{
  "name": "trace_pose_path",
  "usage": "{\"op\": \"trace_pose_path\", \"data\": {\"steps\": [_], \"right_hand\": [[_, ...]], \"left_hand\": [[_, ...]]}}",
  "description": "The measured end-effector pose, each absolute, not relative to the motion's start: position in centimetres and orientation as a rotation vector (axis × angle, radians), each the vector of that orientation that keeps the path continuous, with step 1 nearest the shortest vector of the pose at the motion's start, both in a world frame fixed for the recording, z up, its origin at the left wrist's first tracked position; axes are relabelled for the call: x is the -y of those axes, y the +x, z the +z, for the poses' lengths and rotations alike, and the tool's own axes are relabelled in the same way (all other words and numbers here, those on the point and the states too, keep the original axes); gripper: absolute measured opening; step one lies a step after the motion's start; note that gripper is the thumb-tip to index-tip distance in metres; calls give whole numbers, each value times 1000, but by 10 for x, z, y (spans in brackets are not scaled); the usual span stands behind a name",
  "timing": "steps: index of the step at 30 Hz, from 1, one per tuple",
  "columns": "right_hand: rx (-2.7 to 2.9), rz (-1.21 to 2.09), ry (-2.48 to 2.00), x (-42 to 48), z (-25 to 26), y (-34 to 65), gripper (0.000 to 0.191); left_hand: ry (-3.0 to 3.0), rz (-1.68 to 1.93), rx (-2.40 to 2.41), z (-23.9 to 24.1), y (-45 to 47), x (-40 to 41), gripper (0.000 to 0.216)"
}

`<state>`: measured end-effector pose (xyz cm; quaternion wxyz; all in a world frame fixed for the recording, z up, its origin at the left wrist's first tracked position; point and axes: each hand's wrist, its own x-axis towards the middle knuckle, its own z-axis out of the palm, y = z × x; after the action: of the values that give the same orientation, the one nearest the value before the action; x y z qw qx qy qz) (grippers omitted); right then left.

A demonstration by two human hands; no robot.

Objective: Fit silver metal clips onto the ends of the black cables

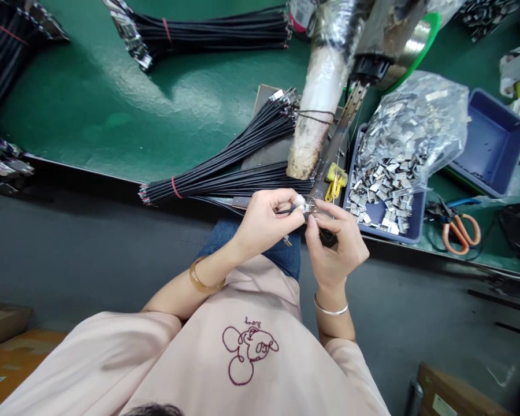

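Note:
At the table's front edge, my left hand (271, 222) is closed, pinching a thin black cable (286, 211) close to its end. White tape or a white cover shows on one of its fingertips. Fingers of my right hand (338, 240) close round a small silver metal connector (308, 207) at that cable's end, and the two hands almost meet there. The fingers partly hide the connector. Just beyond my hands lies a bundle of black cables (225, 156), tied by a red band (176, 187).
A plastic-wrapped tube (314, 110) and a soldering iron (351, 107) hang over the work spot. To the right stand a blue tray (418, 231) of metal shells, a bag (420, 115) of more shells and orange-handled pliers (461, 234). Another cable bundle (216, 30) lies at the back.

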<state>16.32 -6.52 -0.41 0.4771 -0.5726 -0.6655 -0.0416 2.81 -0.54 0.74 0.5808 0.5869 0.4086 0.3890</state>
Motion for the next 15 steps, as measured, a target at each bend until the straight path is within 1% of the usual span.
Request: {"op": "trace_pose_path", "data": {"steps": [2,5,8,10,12,14,15], "right_hand": [[1667,-131,-1386,66,-5,167,15],[1778,-153,-1347,69,-6,172,16],[1734,-68,-1312,72,-5,175,13],[1565,69,-1379,72,-3,174,8],[1433,314,-1451,70,-1,173,7],[1387,525,-1479,70,1,172,12],[1378,557,-1484,70,2,171,12]], "left_hand": [[1350,878,-924,8,26,4,13],[1312,737,-804,13,19,3,18],[1372,658,-719,19,11,4,17],[1520,737,-741,23,7,8,13],[1672,808,-743,24,5,11,11],[1704,771,-707,23,3,11,19],[1660,732,-689,21,2,11,23]]}}
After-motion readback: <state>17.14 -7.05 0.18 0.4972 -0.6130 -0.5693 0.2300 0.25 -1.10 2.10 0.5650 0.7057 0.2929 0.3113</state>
